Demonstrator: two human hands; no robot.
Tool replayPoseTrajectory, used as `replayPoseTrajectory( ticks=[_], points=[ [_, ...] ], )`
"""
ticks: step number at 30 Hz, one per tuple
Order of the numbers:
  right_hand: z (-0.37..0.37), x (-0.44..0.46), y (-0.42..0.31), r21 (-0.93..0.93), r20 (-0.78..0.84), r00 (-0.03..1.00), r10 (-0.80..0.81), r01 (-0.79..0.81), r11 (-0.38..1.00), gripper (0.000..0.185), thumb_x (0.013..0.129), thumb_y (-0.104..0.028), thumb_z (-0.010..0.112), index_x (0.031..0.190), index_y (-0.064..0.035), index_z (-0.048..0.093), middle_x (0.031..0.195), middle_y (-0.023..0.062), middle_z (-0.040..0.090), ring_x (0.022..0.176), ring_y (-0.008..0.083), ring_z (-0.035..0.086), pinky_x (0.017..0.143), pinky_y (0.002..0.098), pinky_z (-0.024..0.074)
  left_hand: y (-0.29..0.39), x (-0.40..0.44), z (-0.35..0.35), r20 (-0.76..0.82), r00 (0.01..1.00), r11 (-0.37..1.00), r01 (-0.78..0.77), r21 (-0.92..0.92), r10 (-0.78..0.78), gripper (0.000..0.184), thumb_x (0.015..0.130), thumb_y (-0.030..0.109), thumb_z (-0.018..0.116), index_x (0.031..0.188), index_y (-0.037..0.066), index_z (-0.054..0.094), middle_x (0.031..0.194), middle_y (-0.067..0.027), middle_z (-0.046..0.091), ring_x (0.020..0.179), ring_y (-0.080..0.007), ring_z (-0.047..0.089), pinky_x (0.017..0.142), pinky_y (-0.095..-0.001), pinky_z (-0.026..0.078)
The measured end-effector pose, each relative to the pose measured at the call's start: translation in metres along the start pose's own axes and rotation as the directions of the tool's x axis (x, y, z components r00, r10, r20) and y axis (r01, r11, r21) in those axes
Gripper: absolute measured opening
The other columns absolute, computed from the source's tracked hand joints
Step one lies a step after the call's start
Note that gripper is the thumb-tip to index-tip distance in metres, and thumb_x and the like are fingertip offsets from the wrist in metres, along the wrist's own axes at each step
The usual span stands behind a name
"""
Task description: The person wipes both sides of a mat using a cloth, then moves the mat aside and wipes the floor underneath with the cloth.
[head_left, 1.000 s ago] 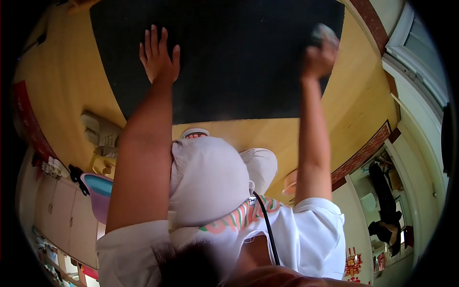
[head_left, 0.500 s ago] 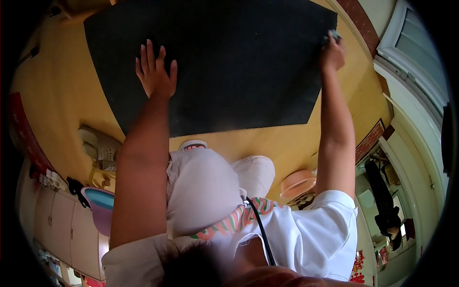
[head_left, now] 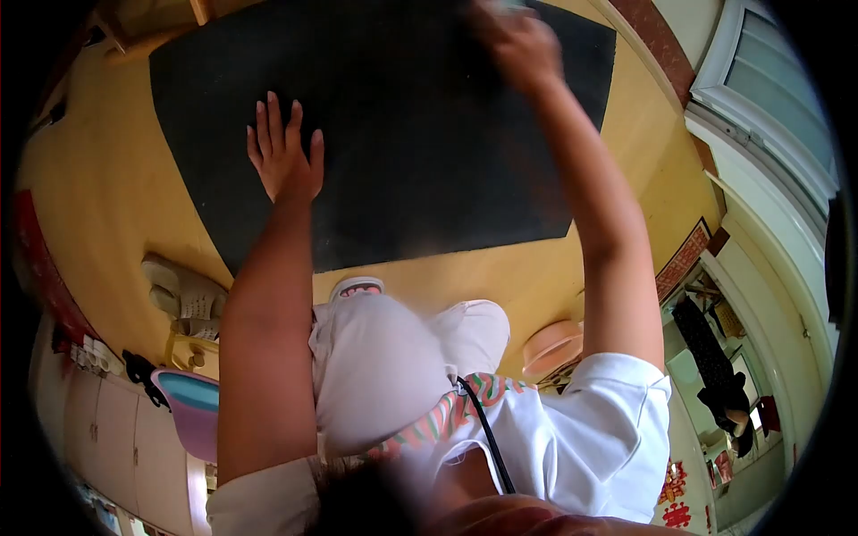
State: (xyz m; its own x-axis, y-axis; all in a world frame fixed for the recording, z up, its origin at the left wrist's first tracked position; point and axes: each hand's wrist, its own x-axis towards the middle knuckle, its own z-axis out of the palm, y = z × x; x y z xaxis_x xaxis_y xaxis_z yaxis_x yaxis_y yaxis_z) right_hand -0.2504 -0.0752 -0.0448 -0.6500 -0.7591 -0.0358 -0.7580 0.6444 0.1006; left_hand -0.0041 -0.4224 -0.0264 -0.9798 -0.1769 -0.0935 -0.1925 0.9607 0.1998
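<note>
A large black mat (head_left: 384,170) lies on the yellow floor in front of me. My left hand (head_left: 286,161) rests palm down on its left part, fingers spread and holding nothing. At the mat's far edge, my right hand (head_left: 523,45) is closed around a crumpled pale green cloth (head_left: 511,5). Most of the cloth is hidden by the fingers or cut off by the top of the view, and the hand is slightly blurred.
Beige perforated shoes (head_left: 192,299) stand left of my knees, near a purple basin (head_left: 192,420) with a blue inside. A pink basin (head_left: 552,348) sits to the right. Wooden legs (head_left: 116,31) stand at the far left, and a white-framed window (head_left: 769,98) is at the right.
My right hand has swept left and away from me with the cloth, from the mat's right edge to its far edge. My left hand stays flat on the mat.
</note>
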Motion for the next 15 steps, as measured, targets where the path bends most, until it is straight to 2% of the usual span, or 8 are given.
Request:
replayPoseTrajectory(
  ticks=[1,2,3,4,6,10,12,15],
  points=[
    [0.001,-0.038,0.04,0.0,-0.046,0.953,0.3,-0.3,0.954,0.031,0.099,-0.022,0.06,0.129,-0.0137,0.063,0.11,0.0135,0.068,0.097,0.0275,0.068,0.073,0.0419,0.0582,0.001,0.001,0.0,0.003,1.0,1.0,0.003,0.006,-0.003,0.057,0.105,0.042,0.043,0.158,0.024,0.033,0.17,-0.0056,0.012,0.157,-0.0253,0.009,0.126,-0.0485,0.006],
    [-0.025,-0.055,0.065,-0.291,0.17,0.81,0.562,-0.503,0.814,0.03,0.1,-0.022,0.057,0.128,-0.0156,0.064,0.114,0.011,0.068,0.099,0.0262,0.067,0.075,0.039,0.0578,0.001,0.001,-0.002,0.011,1.0,1.0,0.005,0.015,-0.006,0.057,0.105,0.042,0.042,0.158,0.025,0.031,0.17,-0.0057,0.012,0.157,-0.0255,0.009,0.126,-0.0488,0.007],
    [-0.019,-0.097,0.103,-0.218,0.028,0.788,0.615,-0.596,0.773,0.028,0.1,-0.022,0.053,0.123,-0.0244,0.068,0.125,0.0079,0.066,0.107,0.034,0.065,0.078,0.0428,0.0564,0.001,0.001,-0.003,0.02,1.0,1.0,0.002,0.025,-0.002,0.057,0.105,0.042,0.042,0.159,0.027,0.03,0.17,-0.0058,0.012,0.157,-0.0258,0.01,0.125,-0.049,0.007],
    [-0.011,-0.13,0.147,-0.304,0.278,0.535,0.798,-0.739,0.601,0.037,0.096,-0.02,0.056,0.132,-0.0258,0.063,0.13,0.0083,0.063,0.109,0.0335,0.064,0.083,0.0444,0.0558,0.0,0.002,-0.002,0.012,1.0,1.0,-0.009,0.023,0.009,0.057,0.106,0.042,0.041,0.159,0.027,0.029,0.17,-0.0059,0.011,0.157,-0.0261,0.01,0.125,-0.0496,0.007],
    [-0.048,-0.154,0.152,-0.483,0.164,0.394,0.904,-0.767,0.422,0.05,0.09,-0.017,0.064,0.138,-0.0254,0.058,0.12,0.0089,0.067,0.105,0.0301,0.066,0.083,0.0447,0.0562,0.0,0.0,0.0,0.006,1.0,0.999,-0.024,0.023,0.024,0.058,0.106,0.042,0.039,0.16,0.028,0.027,0.17,-0.0061,0.011,0.157,-0.0267,0.009,0.125,-0.0506,0.008],
    [-0.057,-0.112,0.099,-0.022,-0.09,0.613,0.785,-0.789,0.614,0.064,0.083,-0.01,0.07,0.144,-0.0154,0.05,0.124,0.0127,0.062,0.109,0.0355,0.062,0.087,0.0481,0.0541,0.003,0.0,-0.002,-0.002,1.0,0.999,-0.027,0.038,0.027,0.059,0.106,0.043,0.038,0.162,0.028,0.023,0.17,-0.0065,0.011,0.157,-0.0275,0.01,0.125,-0.0517,0.009],
    [-0.071,-0.063,0.029,0.378,-0.298,0.778,0.554,-0.437,0.817,0.06,0.08,0.0,0.072,0.137,-0.0103,0.053,0.126,0.0155,0.061,0.113,0.0355,0.061,0.09,0.0472,0.0539,0.001,0.0,-0.001,-0.005,1.0,0.999,-0.026,0.043,0.027,0.06,0.106,0.043,0.038,0.162,0.029,0.022,0.17,-0.0067,0.012,0.157,-0.0276,0.012,0.125,-0.0517,0.009],
    [-0.082,-0.008,-0.103,0.326,-0.299,0.897,0.327,-0.226,0.918,0.049,0.086,-0.006,0.069,0.132,-0.0122,0.056,0.129,0.0146,0.06,0.106,0.0308,0.063,0.073,0.0376,0.0581,0.003,0.001,-0.003,-0.032,0.999,0.999,-0.029,0.02,0.029,0.06,0.106,0.043,0.037,0.162,0.029,0.021,0.17,-0.0069,0.014,0.156,-0.0276,0.012,0.125,-0.0517,0.009]
  ],
)
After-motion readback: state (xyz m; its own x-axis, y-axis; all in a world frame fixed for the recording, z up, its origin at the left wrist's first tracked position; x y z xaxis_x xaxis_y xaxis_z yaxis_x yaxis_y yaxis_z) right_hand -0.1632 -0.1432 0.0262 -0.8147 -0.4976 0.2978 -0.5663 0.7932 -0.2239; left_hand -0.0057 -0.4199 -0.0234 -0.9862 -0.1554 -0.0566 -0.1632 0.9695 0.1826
